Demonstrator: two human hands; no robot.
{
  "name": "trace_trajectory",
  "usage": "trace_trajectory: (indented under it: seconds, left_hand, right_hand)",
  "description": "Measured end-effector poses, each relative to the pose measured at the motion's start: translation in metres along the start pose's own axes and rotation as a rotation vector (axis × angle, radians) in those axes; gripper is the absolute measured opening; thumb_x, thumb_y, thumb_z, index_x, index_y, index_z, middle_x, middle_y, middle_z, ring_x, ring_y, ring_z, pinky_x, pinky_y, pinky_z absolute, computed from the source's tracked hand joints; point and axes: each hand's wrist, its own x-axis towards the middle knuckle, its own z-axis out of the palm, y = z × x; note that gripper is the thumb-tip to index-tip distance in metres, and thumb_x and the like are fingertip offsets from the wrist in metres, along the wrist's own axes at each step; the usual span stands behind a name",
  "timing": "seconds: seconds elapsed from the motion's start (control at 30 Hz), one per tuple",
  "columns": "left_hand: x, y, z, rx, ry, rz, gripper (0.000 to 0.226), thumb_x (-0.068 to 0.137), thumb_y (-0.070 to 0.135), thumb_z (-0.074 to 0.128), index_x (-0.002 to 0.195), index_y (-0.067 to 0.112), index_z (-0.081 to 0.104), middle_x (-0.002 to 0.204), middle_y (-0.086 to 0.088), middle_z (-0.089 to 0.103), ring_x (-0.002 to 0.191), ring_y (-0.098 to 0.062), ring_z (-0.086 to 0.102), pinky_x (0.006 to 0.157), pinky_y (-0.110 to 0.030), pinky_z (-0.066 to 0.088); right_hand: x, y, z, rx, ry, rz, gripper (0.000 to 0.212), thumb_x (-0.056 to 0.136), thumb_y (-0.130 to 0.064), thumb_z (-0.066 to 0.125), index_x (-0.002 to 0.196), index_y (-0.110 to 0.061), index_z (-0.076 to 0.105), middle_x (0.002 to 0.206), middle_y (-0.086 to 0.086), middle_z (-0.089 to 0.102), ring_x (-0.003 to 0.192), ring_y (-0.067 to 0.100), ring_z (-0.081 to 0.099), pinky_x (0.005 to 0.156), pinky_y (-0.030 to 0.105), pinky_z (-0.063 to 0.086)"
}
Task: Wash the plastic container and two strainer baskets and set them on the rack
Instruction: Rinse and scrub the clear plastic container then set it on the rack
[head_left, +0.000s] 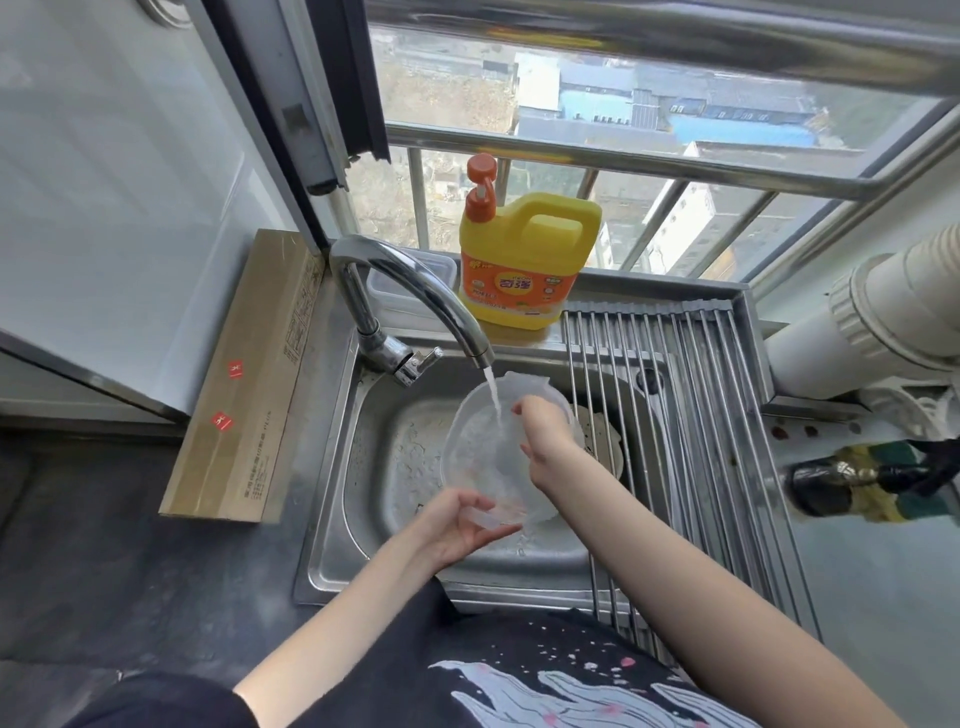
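A clear plastic container (478, 447) tilts over the steel sink (343, 525), under water running from the faucet (415, 291). My left hand (460, 525) grips its near rim from below. My right hand (545, 436) is inside the container, fingers bent against its wall. A roll-up steel rack (691, 415) covers the right part of the sink, with nothing resting on it. Something round and pale (605, 441) lies in the sink beneath the rack bars; I cannot tell what it is.
A yellow dish soap jug (524, 260) with an orange pump stands on the ledge behind the sink, beside a clear lidded box (405, 286). A long cardboard box (249, 374) lies left of the sink. White pipes (883, 322) run at the right.
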Motion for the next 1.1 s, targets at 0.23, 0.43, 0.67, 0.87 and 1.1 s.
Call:
trace_trajectory:
  seconds: [0.23, 0.43, 0.67, 0.87, 1.1]
  left_hand:
    - [-0.001, -0.008, 0.022, 0.132, -0.168, 0.089, 0.028, 0.102, 0.024, 0.032, 0.111, 0.013, 0.057, 0.086, -0.007, 0.071, 0.068, -0.019, 0.07, 0.057, -0.029, 0.056]
    - [0.006, -0.007, 0.02, 0.045, -0.004, 0.115, 0.048, 0.105, 0.019, 0.01, 0.147, 0.01, 0.03, 0.09, 0.0, 0.054, 0.061, -0.012, 0.066, 0.05, -0.023, 0.056]
    - [-0.007, -0.012, 0.006, 0.181, 0.009, -0.078, 0.028, 0.087, -0.008, 0.03, 0.114, -0.005, 0.037, 0.094, -0.041, 0.061, 0.068, -0.047, 0.068, 0.058, -0.04, 0.061]
    - [0.01, 0.015, -0.005, 0.074, 0.163, 0.104, 0.074, 0.078, -0.018, 0.03, 0.142, 0.019, 0.023, 0.136, -0.03, 0.036, 0.094, -0.062, 0.056, 0.049, -0.049, 0.056]
    - [0.033, 0.024, 0.002, 0.14, 0.268, 0.331, 0.073, 0.081, -0.02, 0.03, 0.138, 0.025, 0.025, 0.135, -0.014, 0.037, 0.11, -0.047, 0.049, 0.041, -0.049, 0.054]
  right_hand:
    - [0.013, 0.038, 0.043, -0.83, -0.186, -0.329, 0.088, 0.096, -0.053, 0.034, 0.149, -0.001, -0.013, 0.158, 0.017, -0.016, 0.147, 0.03, -0.01, 0.119, 0.04, -0.004]
    - [0.005, 0.042, 0.022, -1.023, -0.559, -0.233, 0.07, 0.101, -0.03, 0.036, 0.153, -0.01, -0.007, 0.159, 0.019, 0.008, 0.143, 0.03, 0.026, 0.112, 0.035, 0.025]
    - [0.041, 0.0, 0.006, -1.616, -0.357, -0.736, 0.029, 0.091, -0.009, 0.041, 0.113, -0.009, 0.06, 0.121, 0.015, 0.059, 0.111, 0.033, 0.056, 0.083, 0.036, 0.044]
    - [0.063, 0.018, -0.011, -2.022, -0.254, -1.031, 0.06, 0.097, -0.016, 0.037, 0.152, -0.019, 0.014, 0.157, 0.003, 0.024, 0.143, 0.022, 0.024, 0.115, 0.032, 0.018]
    - [0.045, 0.032, -0.004, -1.977, -0.091, -0.386, 0.071, 0.099, -0.03, 0.029, 0.149, 0.0, -0.01, 0.159, 0.018, -0.007, 0.149, 0.028, -0.001, 0.119, 0.038, 0.003]
